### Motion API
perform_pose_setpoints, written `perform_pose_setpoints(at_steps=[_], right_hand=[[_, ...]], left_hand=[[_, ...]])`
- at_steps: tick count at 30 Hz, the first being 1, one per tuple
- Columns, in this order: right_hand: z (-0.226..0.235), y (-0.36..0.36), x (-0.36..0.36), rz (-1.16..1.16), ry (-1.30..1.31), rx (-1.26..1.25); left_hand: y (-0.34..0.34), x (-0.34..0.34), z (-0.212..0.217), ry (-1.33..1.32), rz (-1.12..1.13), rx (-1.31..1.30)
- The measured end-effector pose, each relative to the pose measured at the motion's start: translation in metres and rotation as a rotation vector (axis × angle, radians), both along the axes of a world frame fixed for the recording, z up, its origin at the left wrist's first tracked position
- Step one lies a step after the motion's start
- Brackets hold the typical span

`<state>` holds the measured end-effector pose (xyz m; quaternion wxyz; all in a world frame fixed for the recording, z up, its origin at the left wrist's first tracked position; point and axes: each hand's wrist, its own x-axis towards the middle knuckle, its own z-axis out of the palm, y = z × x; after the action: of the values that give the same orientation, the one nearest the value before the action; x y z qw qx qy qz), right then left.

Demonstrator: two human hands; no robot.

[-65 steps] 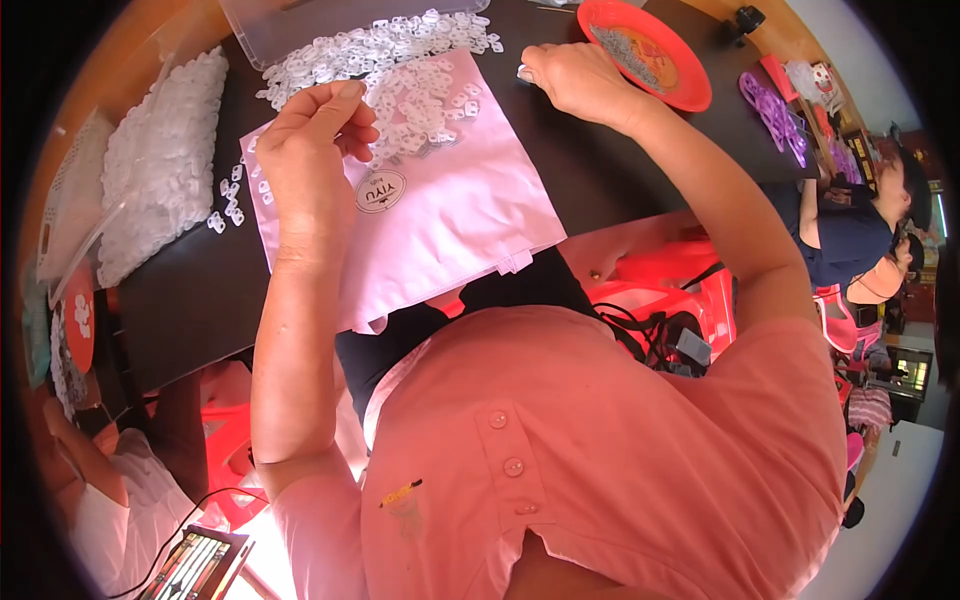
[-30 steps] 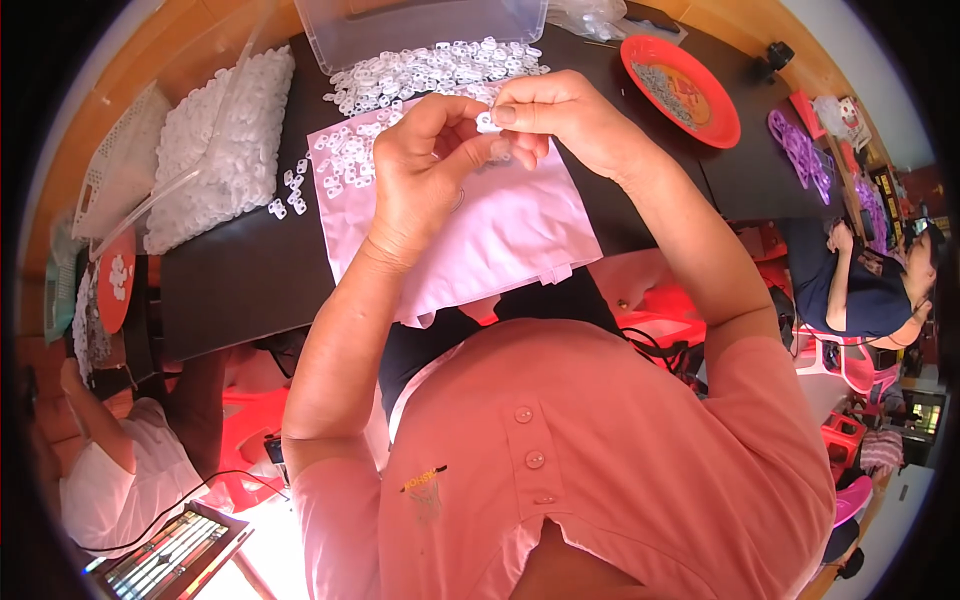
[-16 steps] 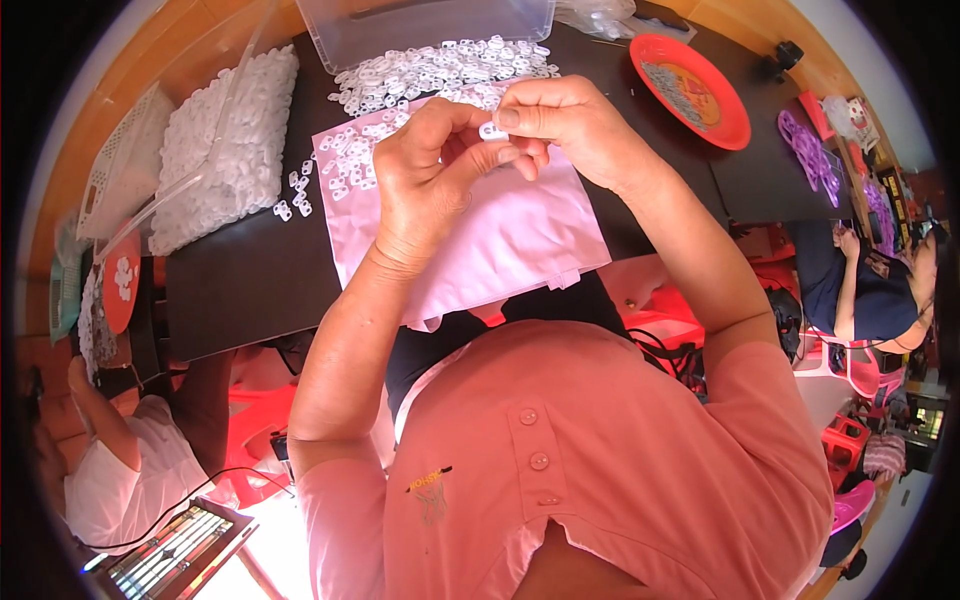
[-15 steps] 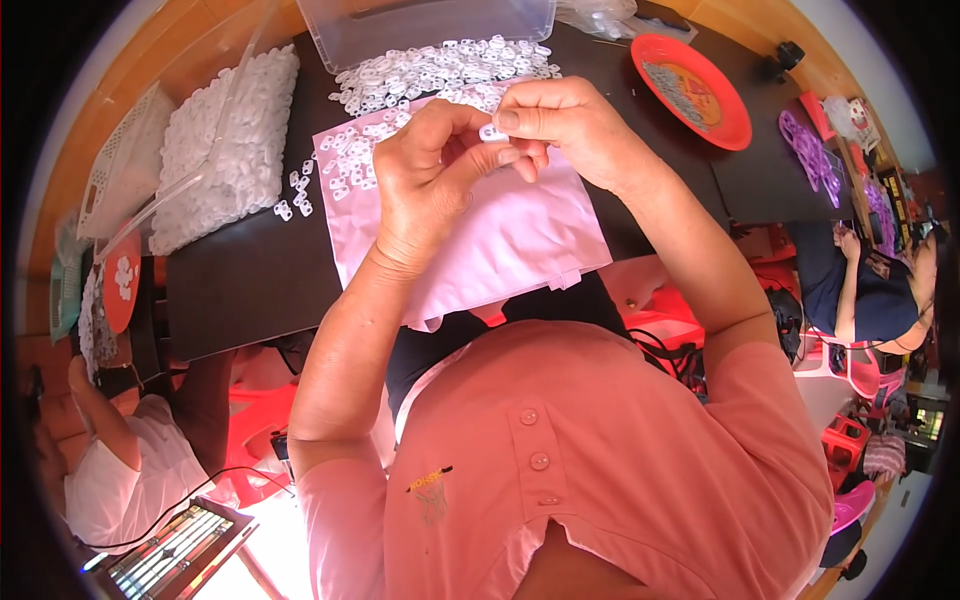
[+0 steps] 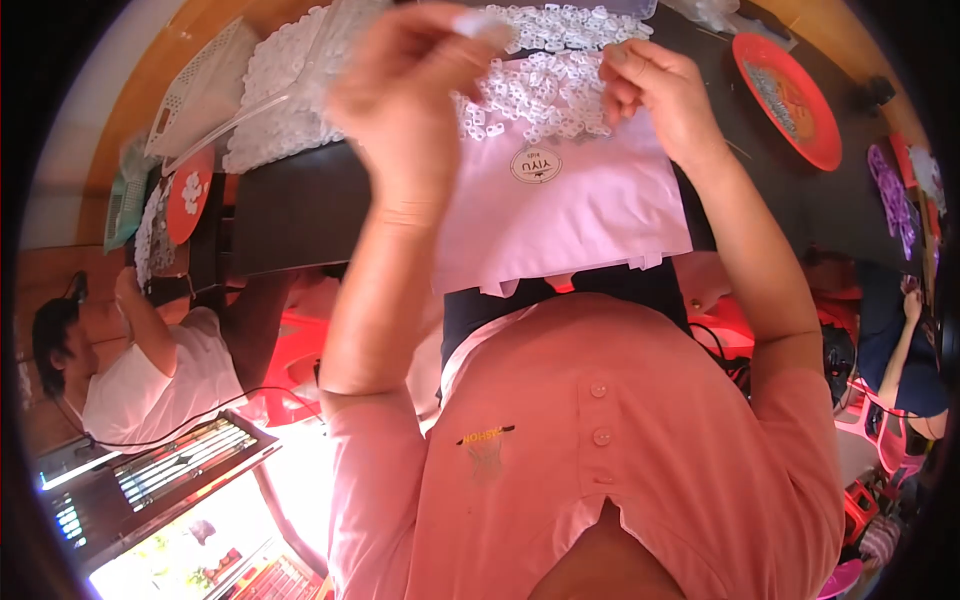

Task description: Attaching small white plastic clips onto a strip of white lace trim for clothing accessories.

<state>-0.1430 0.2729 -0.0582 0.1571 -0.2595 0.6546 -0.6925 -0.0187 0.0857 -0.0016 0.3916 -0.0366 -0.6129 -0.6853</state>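
Left hand [image 5: 415, 95] is raised well above the tabletop, forearm near vertical, wrist bent, fingers curled; thumb and forefinger pinch a small white plastic piece [image 5: 482, 24] at the top of the view. The hand is motion-blurred, so the exact finger placement cannot be told. Right hand [image 5: 655, 95] is held lower, over the far end of the pale pink garment [image 5: 560, 215], fingers loosely curled toward the palm; whether it grips anything cannot be told. Its forearm runs down to the elbow at the right.

The garment lies flat on the dark tabletop [image 5: 290, 215], its near hem hanging over the near edge toward the person. A heap of small white plastic pieces [image 5: 530, 90] rests on the garment's far end and spreads toward the far edge. A clear bag of white pieces [image 5: 285, 95] lies at the far left. A red tray [image 5: 800, 115] sits toward the far right corner.
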Motion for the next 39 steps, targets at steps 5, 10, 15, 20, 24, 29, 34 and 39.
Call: perform_pose_setpoints(at_steps=[5,10,15,20,24,29,34,39], right_hand=[[0.009,0.000,0.003,-0.005,0.074,0.038],[0.006,-0.002,0.008,0.086,0.110,0.218],[0.000,0.004,0.013,0.135,0.361,0.300],[0.002,0.004,0.013,0.146,0.691,0.591],[-0.007,0.009,0.015,0.096,0.745,0.584],[-0.014,0.008,0.010,0.017,0.888,0.604],[-0.003,0.009,0.015,0.025,0.830,0.565],[0.008,0.008,0.021,-0.023,0.706,0.475]], left_hand=[[-0.094,0.013,0.063,-0.012,0.505,-0.354],[-0.142,0.006,0.052,-0.053,0.869,-1.290],[-0.036,0.033,-0.037,-0.294,0.264,-0.903],[-0.034,0.014,-0.079,-0.397,0.155,-1.082],[-0.036,0.006,-0.083,-0.312,0.178,-1.187],[-0.035,0.002,-0.080,-0.286,0.204,-1.258],[-0.005,0.009,-0.067,-0.314,0.076,-1.065],[0.013,-0.012,-0.069,-0.195,0.048,-1.351]])
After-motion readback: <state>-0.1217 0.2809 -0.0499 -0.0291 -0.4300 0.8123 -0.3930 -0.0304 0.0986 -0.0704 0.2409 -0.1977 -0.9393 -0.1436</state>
